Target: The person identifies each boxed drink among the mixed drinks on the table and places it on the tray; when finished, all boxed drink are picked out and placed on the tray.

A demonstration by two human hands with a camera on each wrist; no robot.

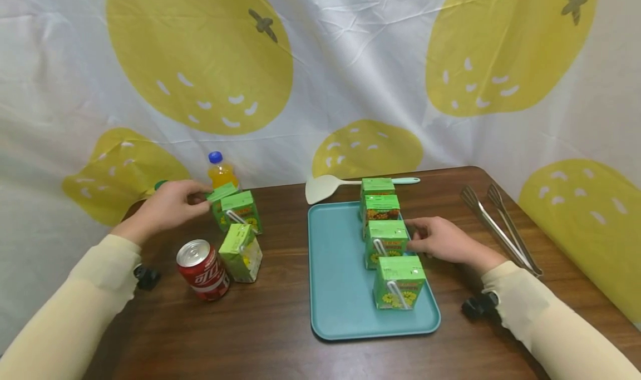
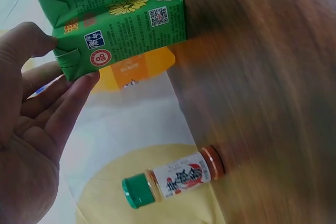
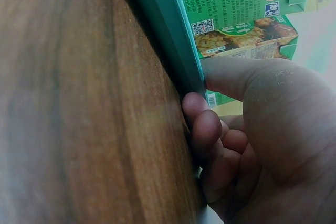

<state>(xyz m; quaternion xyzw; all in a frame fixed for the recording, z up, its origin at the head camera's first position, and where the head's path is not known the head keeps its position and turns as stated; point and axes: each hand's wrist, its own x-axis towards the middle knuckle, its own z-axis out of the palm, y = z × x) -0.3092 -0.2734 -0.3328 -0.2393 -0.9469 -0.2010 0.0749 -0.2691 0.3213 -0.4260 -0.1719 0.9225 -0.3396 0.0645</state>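
At the back left of the table, my left hand (image 1: 172,208) pinches the end of a green drink carton (image 2: 123,38) between thumb and fingers. A second green carton (image 1: 240,205) with a straw on its side stands right against it. Nearer to me are a yellow-green carton (image 1: 240,252) and a red soda can (image 1: 202,271). My right hand (image 1: 445,242) grips the right rim of a teal tray (image 1: 338,291); in the right wrist view its thumb lies over the rim, with curled fingers below. Several green cartons (image 1: 399,282) stand in a row along the tray's right side.
An orange drink bottle (image 1: 221,171) with a blue cap stands behind the left cartons. Further left is a green-capped seasoning jar (image 2: 176,179). A pale spatula (image 1: 323,189) lies behind the tray, and metal tongs (image 1: 501,230) lie to the right. A fruit-print cloth (image 1: 345,79) hangs behind the table.
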